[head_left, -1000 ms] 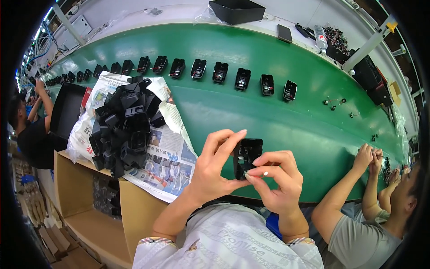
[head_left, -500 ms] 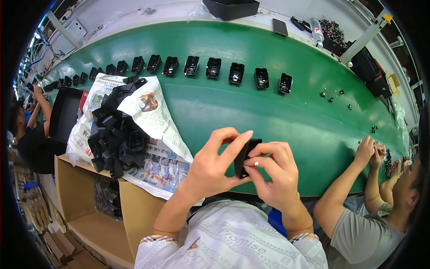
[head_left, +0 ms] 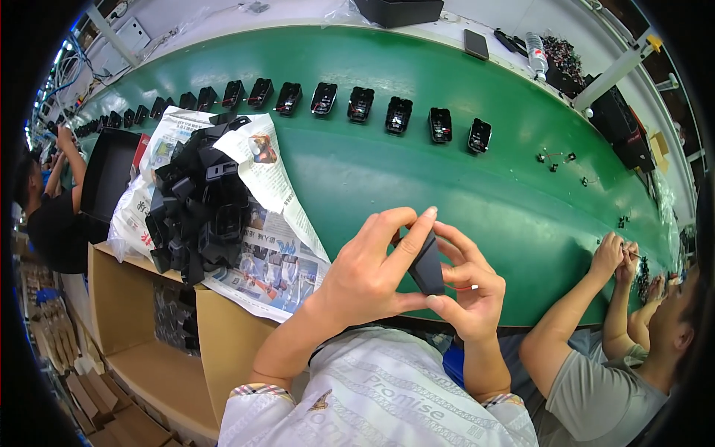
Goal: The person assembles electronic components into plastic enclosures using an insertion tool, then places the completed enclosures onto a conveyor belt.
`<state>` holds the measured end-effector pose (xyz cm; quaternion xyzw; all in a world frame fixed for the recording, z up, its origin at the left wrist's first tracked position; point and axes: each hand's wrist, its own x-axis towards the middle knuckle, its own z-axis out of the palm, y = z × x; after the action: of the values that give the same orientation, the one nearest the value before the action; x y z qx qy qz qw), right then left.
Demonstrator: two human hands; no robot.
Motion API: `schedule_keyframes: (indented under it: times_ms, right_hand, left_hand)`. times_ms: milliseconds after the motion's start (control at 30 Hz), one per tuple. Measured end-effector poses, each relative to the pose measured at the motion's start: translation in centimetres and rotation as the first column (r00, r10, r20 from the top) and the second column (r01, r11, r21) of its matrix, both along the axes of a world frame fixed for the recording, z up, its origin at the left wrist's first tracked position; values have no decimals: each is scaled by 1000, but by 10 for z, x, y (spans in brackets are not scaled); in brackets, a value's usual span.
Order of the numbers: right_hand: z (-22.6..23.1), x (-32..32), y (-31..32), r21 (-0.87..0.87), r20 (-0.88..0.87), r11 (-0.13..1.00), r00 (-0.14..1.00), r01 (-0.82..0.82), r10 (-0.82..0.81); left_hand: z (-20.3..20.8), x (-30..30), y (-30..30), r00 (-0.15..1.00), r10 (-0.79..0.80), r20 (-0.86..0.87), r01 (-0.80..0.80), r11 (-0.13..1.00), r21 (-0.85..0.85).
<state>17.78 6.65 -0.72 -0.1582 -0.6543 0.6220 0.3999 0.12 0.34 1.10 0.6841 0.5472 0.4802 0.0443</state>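
Both my hands hold one small black plastic housing point(head_left: 428, 262) just above the near edge of the green conveyor belt point(head_left: 387, 179). My left hand point(head_left: 369, 272) wraps it from the left, index finger laid along its top. My right hand point(head_left: 469, 287) pinches it from the right and below, with a thin red wire showing by the fingers. A heap of the same black housings point(head_left: 197, 205) lies on newspaper point(head_left: 275, 253) to my left.
A row of black housings point(head_left: 361, 104) rides along the belt's far side. A person on my right works with both hands point(head_left: 614, 253) at the belt edge. Another person point(head_left: 41, 201) stands at far left beside a black tray point(head_left: 104, 175). Cardboard shelves point(head_left: 141, 328) sit below the newspaper.
The housing has been turned in my hands from face-up to edge-on, and my left index finger now lies along its top. The row of housings has shifted along the belt.
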Motion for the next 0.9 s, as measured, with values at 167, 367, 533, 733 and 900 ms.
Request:
schedule_keyframes:
  times_ms: [167, 367, 533, 733, 900]
  right_hand:
    - [-1, 5, -7, -175, -100, 984, 995, -36, 19]
    - [-18, 7, 8, -548, -198, 813, 975, -196, 102]
    - [-15, 13, 92, 345, 127, 842, 868, 415, -480]
    - [-46, 64, 242, 755, 449, 628, 547, 192, -707]
    - [-52, 59, 266, 714, 602, 700, 493, 19, -628]
  left_hand:
    - [4, 7, 1, 999, -33, -41, 32, 999, -24]
    - [0, 8, 6, 1000, -25, -12, 23, 991, -131]
    - [11, -27, -18, 949, 286, 132, -296, 953, 66]
    - [-30, -121, -79, 534, 839, -106, -838, 508, -198]
    - [-51, -119, -59, 389, 672, -630, -912, 376, -162]
